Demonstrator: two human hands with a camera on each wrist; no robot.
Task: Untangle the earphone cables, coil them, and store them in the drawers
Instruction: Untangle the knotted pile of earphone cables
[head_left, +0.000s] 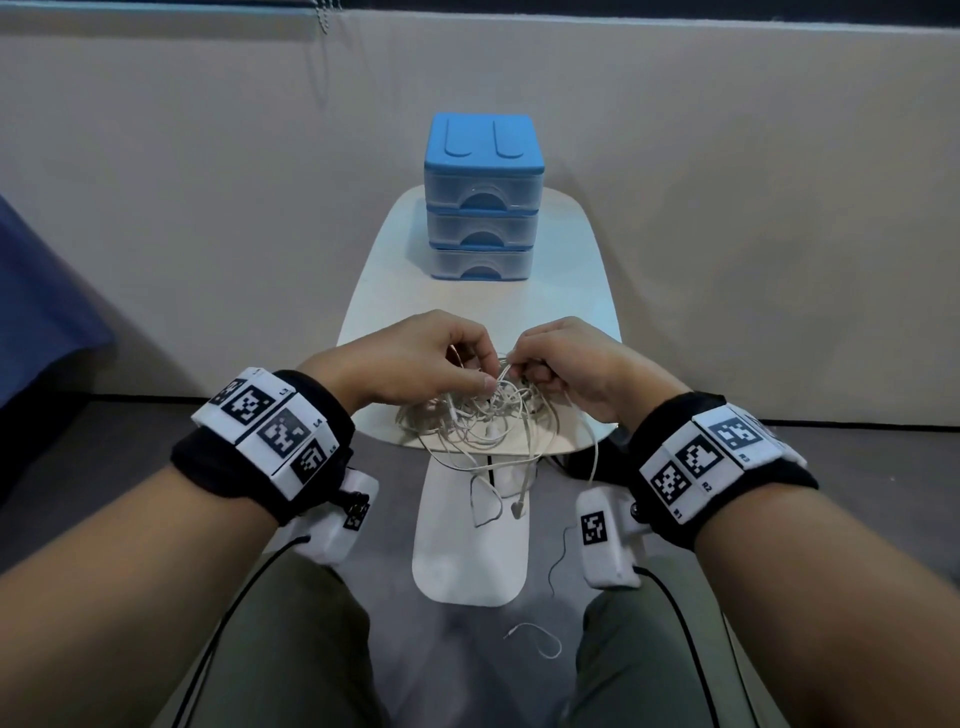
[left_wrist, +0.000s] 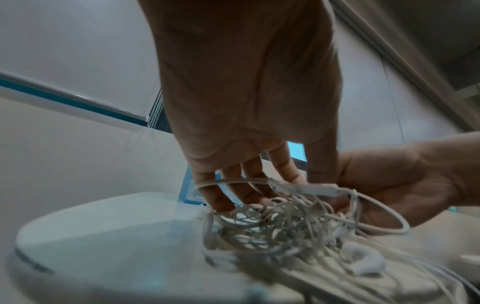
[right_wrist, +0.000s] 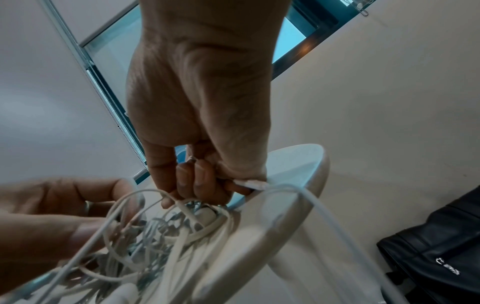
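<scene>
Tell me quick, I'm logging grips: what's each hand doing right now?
Left hand: pinching strands of the tangled earphone cables.
Right hand: fingers curled around a cable from the same tangle.

Bare forearms. Black wristbands (head_left: 311, 415) carry white blocks with black square-pattern markers; white camera units (head_left: 605, 540) beneath, black cables (head_left: 244, 592) trailing. Olive-green trousers (head_left: 291, 649).

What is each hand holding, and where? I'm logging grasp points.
Both pinch strands atop the tangled earphone cables: left hand one strand, right hand another; exact spots unclear.
</scene>
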